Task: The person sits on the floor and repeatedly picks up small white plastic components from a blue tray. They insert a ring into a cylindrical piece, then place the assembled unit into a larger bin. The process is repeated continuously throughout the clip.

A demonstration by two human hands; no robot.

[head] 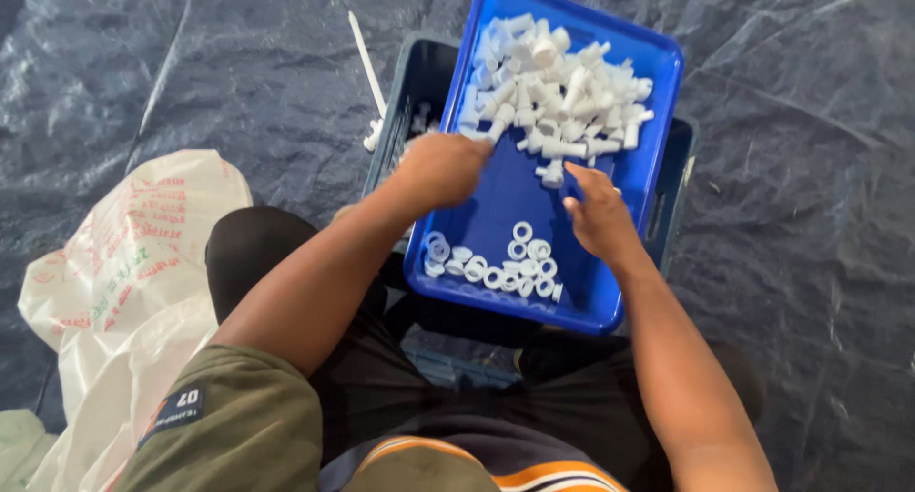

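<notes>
Two bare hands work over a blue plastic tray (515, 192) that rests tilted on top of a dark crate (419, 82). A heap of small white tube-shaped plastic fittings (553, 87) fills the tray's far end, and a cluster of white rings (500, 258) lies at its near end, with bare blue floor between the two groups. The left hand (438, 168) sits at the tray's left rim, knuckles up and fingers curled under at the edge of the heap; whether it grips a fitting I cannot tell. The right hand (596, 215) hovers over the middle of the tray, fingers loosely spread and pointing toward the heap, its fingertips just beside the nearest fittings and holding nothing that shows. A long white stick-like piece (367, 63) leans out of the crate's left side. To the left, on the dark plastic sheet (810, 215) covering the ground, lies a crumpled white sack (124, 273) with red and green printing
</notes>
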